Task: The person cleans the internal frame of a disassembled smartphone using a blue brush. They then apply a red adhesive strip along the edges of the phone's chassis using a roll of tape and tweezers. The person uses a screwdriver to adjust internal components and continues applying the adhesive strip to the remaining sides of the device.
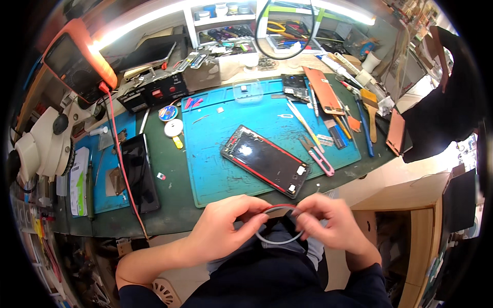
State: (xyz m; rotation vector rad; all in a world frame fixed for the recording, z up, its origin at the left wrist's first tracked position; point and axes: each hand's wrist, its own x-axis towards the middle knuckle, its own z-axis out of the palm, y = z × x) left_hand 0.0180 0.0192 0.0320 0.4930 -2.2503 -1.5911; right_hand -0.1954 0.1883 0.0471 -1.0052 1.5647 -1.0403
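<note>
In front of my lap, both hands hold a thin ring-shaped roll of red and grey tape. My left hand is closed, pinching the roll's left side between thumb and fingers. On its right side, my right hand is likewise closed, with bent fingertips on the ring. Just beyond my hands, an opened phone lies slanted on the blue work mat. Red strips run along its long edges, and small white pieces sit at its near end. Right of the phone lies a pink-handled cutting tool.
On the left are a dark tablet, a white microscope and an orange multimeter with a red lead. A clear plastic box stands at the mat's back. Tweezers, a copper-coloured panel and a brush lie right.
</note>
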